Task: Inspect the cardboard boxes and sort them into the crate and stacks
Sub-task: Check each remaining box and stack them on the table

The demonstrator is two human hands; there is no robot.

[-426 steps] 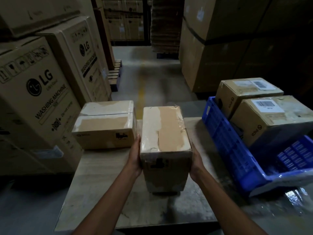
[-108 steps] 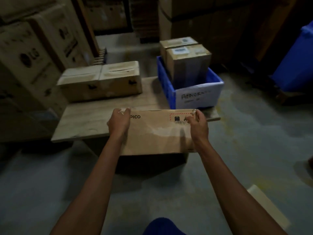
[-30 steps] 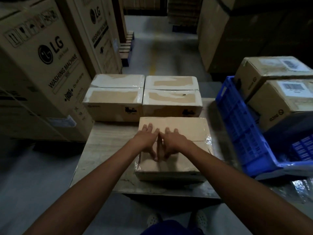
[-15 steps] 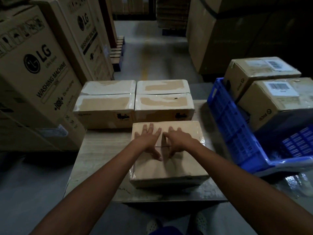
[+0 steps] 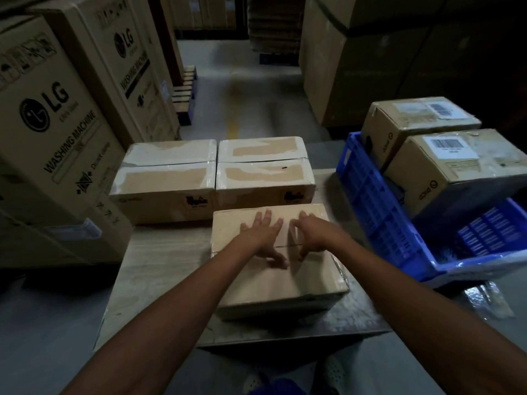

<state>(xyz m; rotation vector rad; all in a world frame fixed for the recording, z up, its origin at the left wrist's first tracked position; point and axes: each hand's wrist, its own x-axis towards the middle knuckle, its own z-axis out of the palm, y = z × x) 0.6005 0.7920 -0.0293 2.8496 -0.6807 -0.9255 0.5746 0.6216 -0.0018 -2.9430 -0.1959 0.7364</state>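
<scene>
Large brown cardboard washing-machine carton (image 5: 54,132), printed with a black LG logo, standing at far left; a second tall LG-marked cardboard carton (image 5: 125,67) just behind it. Dark stacked wooden pallets (image 5: 185,92) beside the grey concrete floor (image 5: 251,104), which carries a faint yellow line. Tall plain brown cardboard stacks (image 5: 356,67) at upper right. Pale wood-grain tabletop (image 5: 159,266) in the foreground.

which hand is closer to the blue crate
Right. The right hand rests on the near box on the crate's side; the left hand lies beside it, farther from the blue crate.
</scene>
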